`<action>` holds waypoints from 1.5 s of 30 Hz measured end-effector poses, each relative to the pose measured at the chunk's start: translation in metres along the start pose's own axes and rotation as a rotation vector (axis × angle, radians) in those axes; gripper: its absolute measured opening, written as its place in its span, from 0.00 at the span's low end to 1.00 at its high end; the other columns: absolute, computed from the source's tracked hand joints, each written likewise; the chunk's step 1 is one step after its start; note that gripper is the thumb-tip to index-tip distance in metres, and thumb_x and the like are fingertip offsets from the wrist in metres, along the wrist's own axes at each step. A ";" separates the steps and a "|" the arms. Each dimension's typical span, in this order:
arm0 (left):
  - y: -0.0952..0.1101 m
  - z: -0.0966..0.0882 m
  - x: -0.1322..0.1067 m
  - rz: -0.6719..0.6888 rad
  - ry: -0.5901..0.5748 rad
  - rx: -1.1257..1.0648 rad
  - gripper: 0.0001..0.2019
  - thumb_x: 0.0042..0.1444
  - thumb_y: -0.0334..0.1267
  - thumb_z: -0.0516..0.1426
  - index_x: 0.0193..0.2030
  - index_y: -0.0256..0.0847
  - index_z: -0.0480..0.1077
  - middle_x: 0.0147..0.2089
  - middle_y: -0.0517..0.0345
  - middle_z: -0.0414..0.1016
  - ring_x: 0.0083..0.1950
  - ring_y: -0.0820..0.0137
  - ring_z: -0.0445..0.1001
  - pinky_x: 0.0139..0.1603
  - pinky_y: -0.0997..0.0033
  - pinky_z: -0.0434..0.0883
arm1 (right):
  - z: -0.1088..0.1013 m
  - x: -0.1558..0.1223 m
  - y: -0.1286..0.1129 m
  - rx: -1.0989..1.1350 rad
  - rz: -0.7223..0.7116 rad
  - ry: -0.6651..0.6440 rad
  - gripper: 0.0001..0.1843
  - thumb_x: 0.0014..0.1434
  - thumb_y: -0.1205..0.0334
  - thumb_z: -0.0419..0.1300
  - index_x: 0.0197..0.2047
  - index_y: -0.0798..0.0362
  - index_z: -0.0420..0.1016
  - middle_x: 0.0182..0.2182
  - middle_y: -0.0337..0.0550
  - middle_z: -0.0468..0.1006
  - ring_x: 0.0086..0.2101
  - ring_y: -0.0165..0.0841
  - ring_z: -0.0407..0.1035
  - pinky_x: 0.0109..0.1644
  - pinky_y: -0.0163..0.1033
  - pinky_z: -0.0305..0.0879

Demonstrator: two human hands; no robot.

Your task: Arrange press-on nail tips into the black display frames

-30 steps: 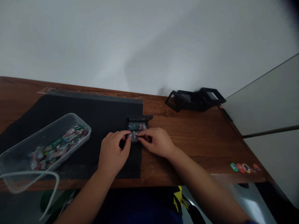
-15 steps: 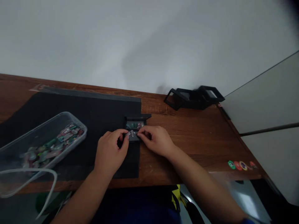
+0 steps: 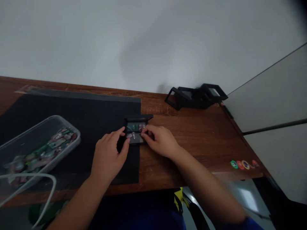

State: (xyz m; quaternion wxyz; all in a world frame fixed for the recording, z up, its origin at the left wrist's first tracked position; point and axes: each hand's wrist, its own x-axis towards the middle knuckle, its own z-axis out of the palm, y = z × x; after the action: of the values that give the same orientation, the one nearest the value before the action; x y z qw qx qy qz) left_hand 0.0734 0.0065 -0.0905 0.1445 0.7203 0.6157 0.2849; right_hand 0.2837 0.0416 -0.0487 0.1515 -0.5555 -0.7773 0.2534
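A small black case [image 3: 138, 139] lies with its lid [image 3: 139, 117] raised. Inside, a back row holds several glossy nail-shaped pieces [image 3: 137, 126], green and pink, which look like false nails. Two pale, shiny pieces [image 3: 133, 135] lie at the left of the front row. My left hand [image 3: 107, 155] is at the case's left side, thumb and forefinger apart, fingertips near its edge. At the right side, my right hand [image 3: 160, 140] has thumb and forefinger pinched over the front row; whatever is between them is too small to make out.
A clear plastic tub [image 3: 78, 135] of mixed false nails stands left on a black mat [image 3: 103, 110]. A white cable [image 3: 51, 188] loops before it. Black open-framed cases [image 3: 192, 97] stand by the wall. Round stickers [image 3: 240, 164] mark the table's right front.
My left thumb and forefinger have let go of the pale piece at the front left and spread apart. My right hand stays pinched at the case. The view has shifted slightly.
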 end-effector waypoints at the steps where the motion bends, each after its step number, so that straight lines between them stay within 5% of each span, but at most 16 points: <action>1: 0.000 0.000 0.000 0.001 -0.005 -0.031 0.20 0.65 0.46 0.56 0.61 0.43 0.70 0.51 0.51 0.79 0.46 0.56 0.76 0.49 0.53 0.70 | -0.002 0.000 0.001 -0.005 0.010 -0.007 0.06 0.64 0.60 0.60 0.39 0.49 0.78 0.28 0.36 0.78 0.27 0.29 0.67 0.31 0.35 0.50; 9: 0.000 -0.001 -0.001 0.134 -0.188 -0.092 0.24 0.65 0.38 0.55 0.67 0.52 0.63 0.52 0.54 0.77 0.51 0.59 0.74 0.57 0.48 0.66 | -0.015 0.000 0.009 0.022 0.033 -0.047 0.05 0.65 0.63 0.59 0.37 0.51 0.75 0.27 0.36 0.77 0.28 0.29 0.68 0.32 0.35 0.51; 13: 0.004 0.002 0.002 0.098 -0.163 -0.105 0.23 0.66 0.37 0.55 0.67 0.49 0.62 0.60 0.56 0.76 0.57 0.59 0.71 0.61 0.48 0.65 | -0.017 0.000 0.013 0.081 0.027 -0.065 0.05 0.64 0.63 0.58 0.37 0.51 0.75 0.28 0.35 0.77 0.29 0.29 0.68 0.33 0.34 0.52; 22: 0.018 0.015 0.009 -0.017 -0.062 -0.116 0.18 0.64 0.35 0.57 0.60 0.46 0.70 0.53 0.52 0.79 0.55 0.56 0.72 0.58 0.47 0.70 | -0.013 0.004 0.027 0.254 0.062 -0.034 0.07 0.64 0.61 0.57 0.33 0.52 0.71 0.28 0.37 0.74 0.27 0.29 0.66 0.32 0.34 0.56; 27: 0.019 0.016 0.008 0.028 -0.058 -0.183 0.22 0.64 0.31 0.55 0.64 0.49 0.66 0.58 0.54 0.77 0.58 0.61 0.74 0.60 0.52 0.70 | -0.011 0.004 0.030 0.271 0.054 -0.028 0.07 0.65 0.60 0.56 0.34 0.52 0.70 0.28 0.36 0.75 0.26 0.28 0.66 0.32 0.33 0.58; 33: 0.022 0.018 0.006 0.105 -0.131 -0.183 0.28 0.65 0.30 0.53 0.70 0.50 0.57 0.68 0.52 0.69 0.65 0.60 0.71 0.65 0.46 0.67 | -0.015 0.002 0.034 0.272 0.093 -0.013 0.09 0.66 0.59 0.55 0.33 0.51 0.68 0.25 0.35 0.72 0.25 0.28 0.66 0.30 0.34 0.57; 37: 0.023 0.018 0.005 0.159 -0.185 -0.181 0.28 0.66 0.29 0.50 0.72 0.47 0.54 0.69 0.53 0.69 0.69 0.63 0.68 0.75 0.42 0.55 | -0.018 0.000 0.039 0.244 0.118 -0.053 0.09 0.66 0.58 0.55 0.34 0.51 0.69 0.26 0.37 0.74 0.26 0.29 0.67 0.30 0.34 0.57; 39: 0.022 0.018 0.005 0.185 -0.206 -0.183 0.26 0.67 0.29 0.49 0.71 0.47 0.56 0.69 0.54 0.69 0.70 0.65 0.67 0.77 0.43 0.51 | -0.019 0.000 0.040 0.231 0.129 -0.077 0.09 0.66 0.58 0.55 0.34 0.51 0.70 0.26 0.37 0.74 0.26 0.29 0.68 0.30 0.34 0.58; 45: 0.018 0.025 0.003 0.237 -0.151 -0.143 0.22 0.66 0.25 0.44 0.57 0.44 0.73 0.66 0.57 0.73 0.67 0.69 0.70 0.73 0.52 0.64 | -0.026 -0.002 0.035 0.232 0.089 -0.140 0.09 0.66 0.59 0.56 0.34 0.52 0.70 0.28 0.37 0.75 0.28 0.29 0.69 0.32 0.34 0.58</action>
State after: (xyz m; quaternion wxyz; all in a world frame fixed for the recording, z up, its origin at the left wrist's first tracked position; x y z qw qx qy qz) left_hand 0.1024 0.0090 -0.0998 0.2065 0.7951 0.4922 0.2880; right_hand 0.3256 0.0545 -0.0471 0.1486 -0.5489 -0.7261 0.3864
